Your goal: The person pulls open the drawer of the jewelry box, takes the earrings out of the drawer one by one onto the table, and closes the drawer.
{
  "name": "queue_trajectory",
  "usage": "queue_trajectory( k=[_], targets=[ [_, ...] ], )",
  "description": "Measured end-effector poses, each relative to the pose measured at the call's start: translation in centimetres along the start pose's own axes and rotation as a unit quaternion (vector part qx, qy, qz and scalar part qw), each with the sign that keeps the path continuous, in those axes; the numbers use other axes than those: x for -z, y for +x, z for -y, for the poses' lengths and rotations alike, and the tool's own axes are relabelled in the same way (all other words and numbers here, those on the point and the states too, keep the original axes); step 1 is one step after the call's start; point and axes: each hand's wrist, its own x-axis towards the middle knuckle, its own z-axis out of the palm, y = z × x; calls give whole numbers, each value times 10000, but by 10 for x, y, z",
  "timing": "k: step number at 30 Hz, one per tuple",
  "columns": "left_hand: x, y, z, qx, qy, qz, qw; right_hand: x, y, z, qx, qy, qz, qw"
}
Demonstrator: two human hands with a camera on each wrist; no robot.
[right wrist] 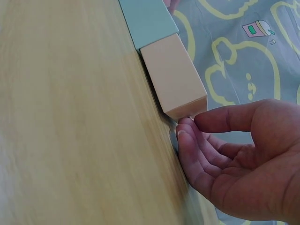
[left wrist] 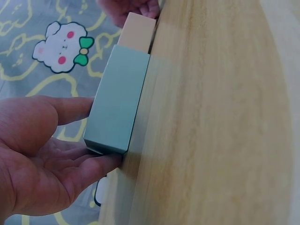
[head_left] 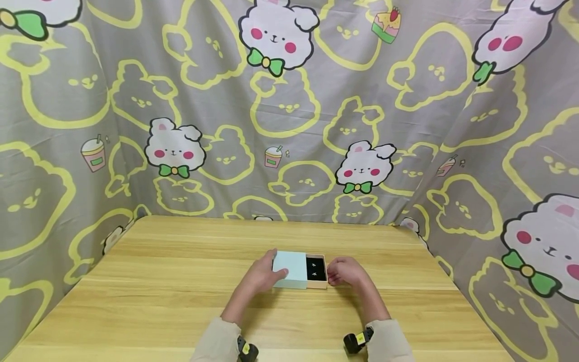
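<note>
A jewelry box lies on the table, its peach drawer (head_left: 316, 285) partly out of the right side of a pale blue sleeve (head_left: 290, 265). Inside the drawer, a black insert (head_left: 311, 270) carries two small silvery star-like pieces, perhaps earrings. My left hand (head_left: 264, 273) grips the sleeve's left end, the thumb on top and fingers around the end, as the left wrist view also shows. At the drawer's outer end, my right hand (right wrist: 239, 159) pinches with thumb and fingertips, apparently at a small tab; the fingertips partly hide it. The part of the insert under the sleeve is hidden.
The box rests on a wood-grain table (head_left: 181, 251). A grey curtain (head_left: 217, 115) with cartoon animals hangs behind the table and along both sides. Each wrist wears a small black camera (head_left: 357, 341) below a light sleeve cuff.
</note>
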Motion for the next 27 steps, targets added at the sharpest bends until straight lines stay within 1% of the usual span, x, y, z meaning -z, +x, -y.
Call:
queue_trajectory(
  k=[11, 25, 27],
  targets=[
    [-1, 1, 1, 17, 50, -31, 10000, 2, 1, -2, -34, -47, -75, 10000],
    [-1, 0, 0, 61, 27, -34, 10000, 3, -1, -1, 17, -112, 129, 9999],
    [-1, 0, 0, 53, 42, -35, 10000, 4, -1, 0, -1, -135, 100, 9999]
  ],
)
